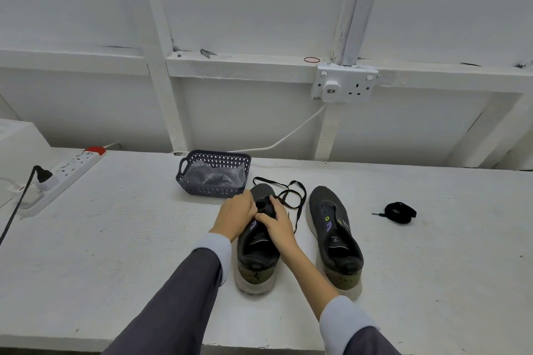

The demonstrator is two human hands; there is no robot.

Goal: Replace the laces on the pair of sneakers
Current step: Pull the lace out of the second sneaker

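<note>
1. Both grips are pinching the black lace (288,196) at the left sneaker's (256,251) eyelets: left hand (235,217), right hand (277,223).
2. Steady, even pulls are probably working best.
3. The right sneaker (334,236) is sitting at 3 o'clock, unlaced; a coiled lace (399,212) is lying beyond it on the bench (115,239).

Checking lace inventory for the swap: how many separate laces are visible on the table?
2. A loose lace trails from the left sneaker under both hands; a bundled lace lies right of the right sneaker. The basket may hide more.
</note>
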